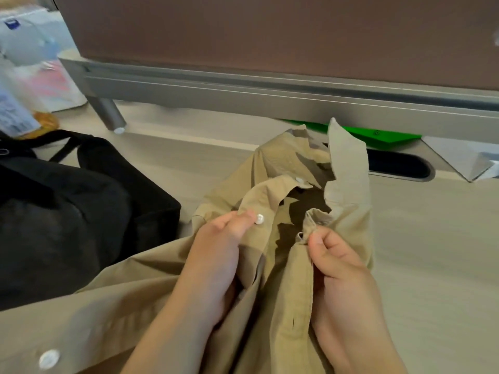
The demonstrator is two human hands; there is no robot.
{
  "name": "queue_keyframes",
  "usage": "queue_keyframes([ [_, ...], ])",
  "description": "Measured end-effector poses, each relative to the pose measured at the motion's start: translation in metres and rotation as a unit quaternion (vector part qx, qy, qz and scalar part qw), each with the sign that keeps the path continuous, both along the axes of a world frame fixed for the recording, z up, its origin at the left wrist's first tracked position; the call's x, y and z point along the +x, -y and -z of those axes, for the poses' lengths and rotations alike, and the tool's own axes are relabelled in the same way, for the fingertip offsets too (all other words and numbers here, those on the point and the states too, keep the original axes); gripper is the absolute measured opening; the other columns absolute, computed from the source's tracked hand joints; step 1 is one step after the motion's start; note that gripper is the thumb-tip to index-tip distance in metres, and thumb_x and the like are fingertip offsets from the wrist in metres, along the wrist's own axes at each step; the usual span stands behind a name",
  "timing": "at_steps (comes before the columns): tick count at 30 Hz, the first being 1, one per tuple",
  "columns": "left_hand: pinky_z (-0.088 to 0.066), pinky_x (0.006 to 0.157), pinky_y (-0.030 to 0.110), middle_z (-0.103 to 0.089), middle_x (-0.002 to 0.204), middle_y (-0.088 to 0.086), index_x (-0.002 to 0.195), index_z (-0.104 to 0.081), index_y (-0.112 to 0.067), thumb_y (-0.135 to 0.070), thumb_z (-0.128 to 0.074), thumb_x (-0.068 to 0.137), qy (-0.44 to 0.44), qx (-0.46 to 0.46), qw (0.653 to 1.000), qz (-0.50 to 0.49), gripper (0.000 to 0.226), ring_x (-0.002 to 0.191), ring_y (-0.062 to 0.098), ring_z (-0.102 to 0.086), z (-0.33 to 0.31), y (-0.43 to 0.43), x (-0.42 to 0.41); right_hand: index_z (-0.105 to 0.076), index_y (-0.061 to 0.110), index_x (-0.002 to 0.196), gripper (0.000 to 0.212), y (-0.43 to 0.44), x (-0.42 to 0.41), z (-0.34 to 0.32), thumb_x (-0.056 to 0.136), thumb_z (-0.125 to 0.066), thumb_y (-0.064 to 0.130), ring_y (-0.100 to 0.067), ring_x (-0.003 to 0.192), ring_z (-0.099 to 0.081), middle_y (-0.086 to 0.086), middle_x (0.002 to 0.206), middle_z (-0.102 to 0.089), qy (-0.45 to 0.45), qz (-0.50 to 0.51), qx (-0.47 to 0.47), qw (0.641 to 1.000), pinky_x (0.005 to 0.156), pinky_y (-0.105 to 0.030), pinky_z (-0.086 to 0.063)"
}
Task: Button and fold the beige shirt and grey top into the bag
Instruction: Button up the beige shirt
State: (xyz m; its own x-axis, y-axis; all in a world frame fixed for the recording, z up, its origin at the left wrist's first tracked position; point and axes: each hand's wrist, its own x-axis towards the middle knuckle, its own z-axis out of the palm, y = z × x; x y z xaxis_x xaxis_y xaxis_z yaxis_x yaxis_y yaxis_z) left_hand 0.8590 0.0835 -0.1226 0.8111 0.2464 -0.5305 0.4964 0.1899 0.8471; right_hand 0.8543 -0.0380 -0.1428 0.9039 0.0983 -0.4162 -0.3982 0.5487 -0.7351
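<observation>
While left grip (216,255) and right grip (343,271) pinch beige shirt (275,163), pale desk (432,238) bears black bag (67,211), partition (270,28) behind.

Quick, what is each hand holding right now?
Left hand: pinches the beige shirt beside a white button.
Right hand: pinches the shirt's buttonhole edge.

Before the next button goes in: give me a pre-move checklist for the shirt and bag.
1. Left hand pinches the beige shirt beside the button: ok.
2. Right hand pinches the edge at the buttonhole: ok.
3. Button lined up with buttonhole: not ok, a gap lies between them.
4. Top button fastened: not ok, collar open.
5. Black bag open to receive: cannot tell.
</observation>
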Motion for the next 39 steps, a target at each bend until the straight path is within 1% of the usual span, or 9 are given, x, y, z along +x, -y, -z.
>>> queue_keyframes([
  [5, -0.046, 0.096, 0.044, -0.072, 0.105, -0.003, 0.098, -0.072, -0.032, -0.051, -0.066, 0.074, 0.011, -0.014, 0.998, 0.054, 0.031, 0.104, 0.023, -0.064, 0.012, -0.005, -0.001, -0.055, 0.008, 0.071, 0.014, 0.007, -0.004, -0.003, 0.079, -0.051, 0.019, -0.019, 0.06, -0.057, -0.013, 0.068, -0.059, 0.007, -0.023, 0.08, 0.997, 0.062, -0.033, -0.05],
  [7, -0.046, 0.097, 0.046, -0.073, 0.104, -0.001, 0.097, -0.073, -0.031, -0.051, -0.064, 0.076, 0.024, -0.015, 0.997, 0.078, 0.03, 0.104, 0.024, -0.064, 0.014, -0.006, -0.002, -0.056, -0.004, 0.088, 0.024, 0.008, -0.005, -0.003, 0.083, -0.048, 0.018, -0.031, 0.077, -0.062, -0.027, 0.084, -0.062, 0.007, -0.04, 0.099, 0.994, 0.077, -0.044, -0.054],
  [9, -0.049, 0.095, 0.048, -0.074, 0.097, 0.004, 0.091, -0.074, -0.025, -0.045, -0.062, 0.082, 0.042, -0.013, 0.994, 0.1, 0.025, 0.099, 0.026, -0.067, 0.012, -0.003, -0.003, -0.049, -0.012, 0.108, 0.039, 0.009, -0.007, -0.004, 0.084, -0.046, 0.019, -0.043, 0.1, -0.059, -0.035, 0.107, -0.059, 0.004, -0.042, 0.11, 0.993, 0.096, -0.054, -0.045],
  [11, -0.05, 0.094, 0.05, -0.074, 0.094, 0.011, 0.088, -0.074, -0.019, -0.041, -0.062, 0.081, 0.062, -0.011, 0.992, 0.106, 0.027, 0.095, 0.03, -0.068, 0.01, 0.0, -0.005, -0.05, -0.012, 0.112, 0.043, 0.009, -0.008, -0.006, 0.083, -0.046, 0.018, -0.042, 0.108, -0.06, -0.031, 0.113, -0.063, 0.016, -0.038, 0.133, 0.99, 0.092, -0.048, -0.049],
  [18, -0.049, 0.092, 0.055, -0.065, 0.102, 0.032, 0.095, -0.066, 0.005, -0.034, -0.064, 0.083, 0.115, -0.049, 0.985, 0.117, 0.041, 0.099, 0.045, -0.063, 0.01, 0.001, -0.009, -0.061, 0.005, 0.084, 0.016, 0.004, -0.012, -0.009, 0.078, -0.053, 0.018, -0.02, 0.069, -0.067, -0.015, 0.078, -0.068, 0.057, -0.008, 0.06, 0.997, 0.066, -0.03, -0.057],
  [24, -0.057, 0.071, 0.034, -0.073, 0.087, 0.021, 0.083, -0.072, -0.001, -0.031, -0.066, 0.079, 0.135, -0.058, 0.982, 0.122, 0.031, 0.075, 0.025, -0.068, 0.011, 0.007, -0.007, -0.061, 0.004, 0.092, 0.022, 0.002, -0.01, -0.003, 0.077, -0.056, 0.019, -0.027, 0.084, -0.063, -0.02, 0.089, -0.067, 0.099, -0.007, -0.02, 0.995, 0.08, -0.039, -0.054],
  [28, -0.054, 0.082, 0.041, -0.072, 0.086, 0.022, 0.083, -0.073, -0.001, -0.025, -0.064, 0.086, 0.173, -0.052, 0.979, 0.099, 0.026, 0.078, 0.026, -0.066, 0.016, 0.01, -0.006, -0.061, 0.006, 0.086, 0.011, 0.0, -0.012, -0.001, 0.082, -0.057, 0.015, -0.028, 0.083, -0.055, -0.02, 0.087, -0.062, 0.135, 0.005, -0.064, 0.989, 0.083, -0.045, -0.046],
  [34, -0.055, 0.07, 0.034, -0.071, 0.073, 0.015, 0.081, -0.073, -0.002, -0.023, -0.062, 0.09, 0.226, -0.027, 0.97, 0.086, 0.026, 0.061, 0.02, -0.065, 0.023, 0.013, -0.007, -0.066, 0.008, 0.088, 0.013, -0.003, -0.014, -0.004, 0.092, -0.054, 0.012, -0.02, 0.065, -0.06, -0.008, 0.072, -0.067, 0.162, 0.045, -0.114, 0.979, 0.057, -0.03, -0.052],
  [39, -0.054, 0.071, 0.034, -0.069, 0.069, 0.009, 0.082, -0.072, -0.004, -0.024, -0.057, 0.094, 0.275, 0.047, 0.956, 0.092, 0.027, 0.063, 0.019, -0.063, 0.025, 0.013, -0.019, -0.065, 0.005, 0.084, 0.007, -0.009, -0.019, 0.004, 0.085, -0.065, 0.012, -0.023, 0.065, -0.06, -0.015, 0.074, -0.066, 0.183, 0.066, -0.128, 0.972, 0.061, -0.033, -0.052],
])
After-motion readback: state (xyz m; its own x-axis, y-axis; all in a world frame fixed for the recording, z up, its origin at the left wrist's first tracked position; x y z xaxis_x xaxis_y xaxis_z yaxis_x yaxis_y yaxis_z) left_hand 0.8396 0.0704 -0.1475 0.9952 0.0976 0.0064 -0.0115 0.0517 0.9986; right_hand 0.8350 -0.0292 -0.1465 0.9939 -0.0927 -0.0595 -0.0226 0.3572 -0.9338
